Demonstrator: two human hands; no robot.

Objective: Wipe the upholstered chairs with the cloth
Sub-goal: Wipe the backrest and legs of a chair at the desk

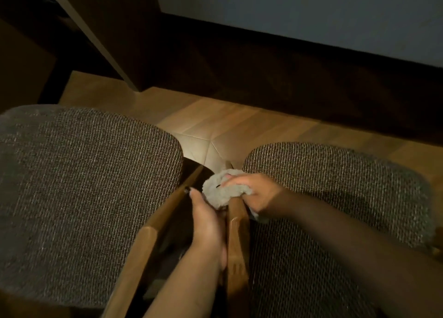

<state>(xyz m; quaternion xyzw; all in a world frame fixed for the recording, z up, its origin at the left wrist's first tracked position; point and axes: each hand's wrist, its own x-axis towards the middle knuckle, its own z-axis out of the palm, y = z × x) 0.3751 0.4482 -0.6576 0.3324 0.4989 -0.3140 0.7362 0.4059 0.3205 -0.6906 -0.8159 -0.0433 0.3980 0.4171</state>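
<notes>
Two upholstered chairs stand side by side, each with a grey woven seat: the left chair (79,193) and the right chair (335,209). A fluffy grey cloth (219,190) is bunched over the right chair's wooden armrest (236,245), in the gap between the seats. My right hand (254,193) grips the cloth from above, fingers curled into it. My left hand (206,221) lies in the gap beside that armrest, fingers straight, its fingertips touching the cloth's left side.
The left chair's wooden armrest (148,243) runs along the gap's left side. Beyond the seats lie a light wooden floor (239,123), a dark cabinet (124,29) at the back left and a dark skirting under a grey wall (311,10).
</notes>
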